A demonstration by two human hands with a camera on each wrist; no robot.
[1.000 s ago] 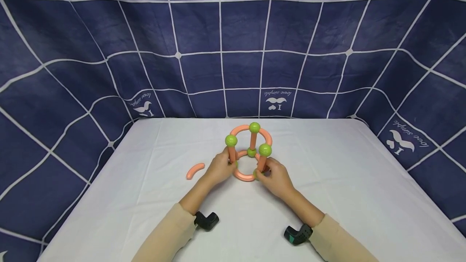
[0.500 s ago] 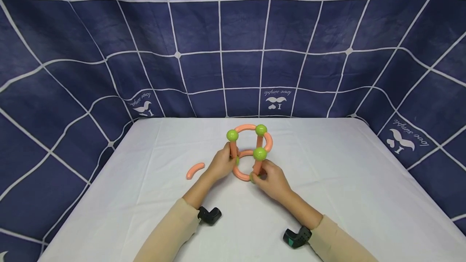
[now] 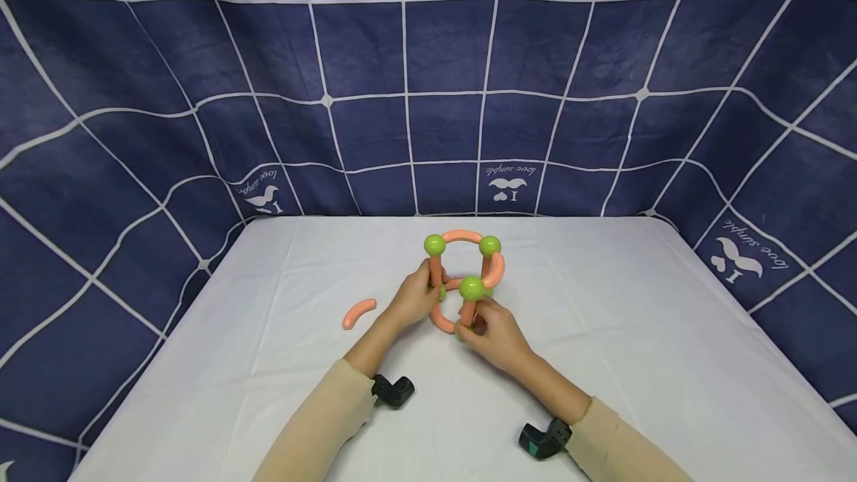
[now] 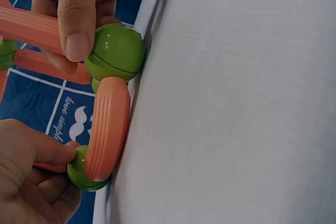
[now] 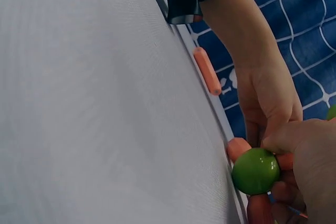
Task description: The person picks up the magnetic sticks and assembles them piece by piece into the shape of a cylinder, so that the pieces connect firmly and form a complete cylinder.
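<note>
A ball-and-stick toy frame [image 3: 462, 235] of orange sticks and green balls stands near the middle of the table. Three straight uprights rise from its lower ring, and two curved sticks join the balls on top. My left hand [image 3: 413, 297] grips the left upright low down; in the left wrist view its fingers pinch a lower green ball [image 4: 86, 174]. My right hand [image 3: 498, 337] holds the foot of the front upright, its thumb against the lower ball [image 4: 116, 51] there. That hand partly covers the frame in the right wrist view, where a green ball [image 5: 256, 171] shows beside the fingers.
A loose curved orange stick [image 3: 358, 314] lies on the white-covered table [image 3: 294, 393], left of my left hand. Behind and at both sides hangs a dark blue curtain [image 3: 442, 129] with white lines. Each wrist wears a black device [image 3: 545, 439].
Between my hands the frame has turned clockwise as seen from above: the front ball has swung left, the back one right. My left hand has shifted slightly right; the loose stick has stayed put.
</note>
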